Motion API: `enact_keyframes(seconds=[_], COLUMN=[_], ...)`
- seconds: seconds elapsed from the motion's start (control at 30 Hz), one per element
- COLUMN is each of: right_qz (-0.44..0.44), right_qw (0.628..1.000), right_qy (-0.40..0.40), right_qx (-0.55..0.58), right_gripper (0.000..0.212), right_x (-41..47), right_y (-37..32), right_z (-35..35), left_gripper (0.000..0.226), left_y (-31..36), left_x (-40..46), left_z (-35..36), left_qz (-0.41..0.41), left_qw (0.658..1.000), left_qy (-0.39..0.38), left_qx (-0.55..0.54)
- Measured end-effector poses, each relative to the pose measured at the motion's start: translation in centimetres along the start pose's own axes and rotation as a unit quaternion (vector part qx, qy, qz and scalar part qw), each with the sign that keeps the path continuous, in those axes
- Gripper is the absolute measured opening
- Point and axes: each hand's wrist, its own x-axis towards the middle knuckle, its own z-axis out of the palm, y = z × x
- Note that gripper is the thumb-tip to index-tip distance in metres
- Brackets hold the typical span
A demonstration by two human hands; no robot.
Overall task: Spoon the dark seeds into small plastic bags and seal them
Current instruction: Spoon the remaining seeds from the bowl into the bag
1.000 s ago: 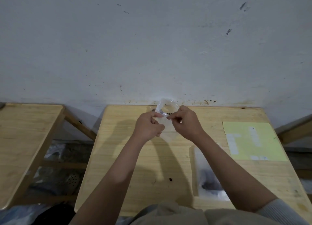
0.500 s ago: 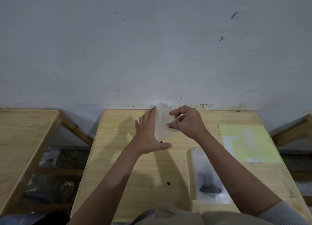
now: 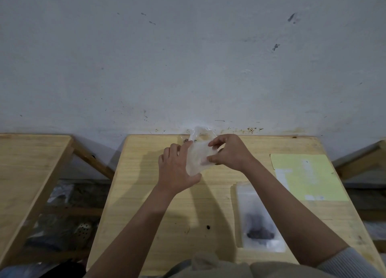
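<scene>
Seeds (image 3: pixel 260 234) lie dark in the sealed plastic bag (image 3: pixel 258 221) flat on the counter (image 3: pixel 146 194) under the right forearm, and one stray seed (image 3: pixel 208 227) sits on bare wood nearer the middle. Held above the counter's far edge by the wall, a small clear bag (image 3: pixel 198 158) rests against the left hand (image 3: pixel 175 169), whose fingers are straight behind it with the thumb under its lower corner. The right hand (image 3: pixel 231 152) pinches the bag's right side between thumb and curled fingers; a yellow-green sheet (image 3: pixel 307 175) lies near the counter's right edge.
</scene>
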Motion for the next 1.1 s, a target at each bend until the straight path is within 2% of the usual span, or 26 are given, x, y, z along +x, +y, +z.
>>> enact_keyframes(seconds=[0.1,0.2,0.33,0.47,0.53,0.6,0.67,0.73,0.8,0.83,0.9,1.0,1.1], right_qz=[-0.003,-0.026,-0.042,-0.021,-0.016,-0.003,0.037,0.099,0.206,0.269,0.35,0.348,0.333], right_qw=[1.0,0.998,0.994,0.997,0.999,0.998,0.979,0.932,0.869,0.844,0.806,0.782,0.787], right_qy=[-0.018,-0.007,-0.012,-0.019,-0.024,-0.004,0.095,0.27,0.38,0.382,0.318,0.242,0.236], right_qx=[-0.004,-0.064,-0.096,-0.076,-0.043,0.055,0.178,0.221,0.24,0.264,0.355,0.456,0.462], right_gripper=[0.044,0.052,0.054,0.054,0.045,0.031,0.016,0.016,0.027,0.034,0.042,0.03,0.023], right_x=[0.3,0.8,1.6,2.5,2.7,2.6,2.7,2.8,2.7,2.7,3.1,4.4,6.3], right_y=[-0.3,-0.4,-0.1,0.8,1.4,2.2,3.6,5.6,7.9,8.8,10.5,11.2,10.8], right_z=[-0.2,0.0,0.4,0.9,1.1,1.2,1.6,2.5,3.5,4.1,5.3,6.4,6.5], left_gripper=[0.09,0.097,0.105,0.09,0.082,0.083,0.087,0.089,0.09,0.092,0.098,0.099,0.098], left_y=[-0.5,-0.7,0.3,1.1,0.9,0.2,-0.7,-1.6,-2.4,-2.8,-3.2,-2.9,-2.8], left_x=[0.0,0.3,0.8,1.2,1.3,1.3,1.4,1.6,2.0,2.4,3.3,4.7,5.8], left_z=[0.1,0.2,0.5,1.5,1.9,2.4,2.7,2.8,3.0,3.0,3.1,3.4,3.8], left_qz=[-0.018,-0.045,-0.004,-0.006,-0.022,-0.046,-0.073,-0.074,-0.047,-0.034,-0.027,-0.052,-0.073], left_qw=[1.0,0.996,0.991,0.989,0.989,0.99,0.989,0.988,0.981,0.973,0.951,0.926,0.916], left_qy=[0.003,0.002,0.052,0.092,0.086,0.057,0.011,-0.041,-0.109,-0.151,-0.23,-0.298,-0.312], left_qx=[-0.012,-0.071,-0.119,-0.12,-0.118,-0.121,-0.127,-0.13,-0.154,-0.173,-0.203,-0.224,-0.243])
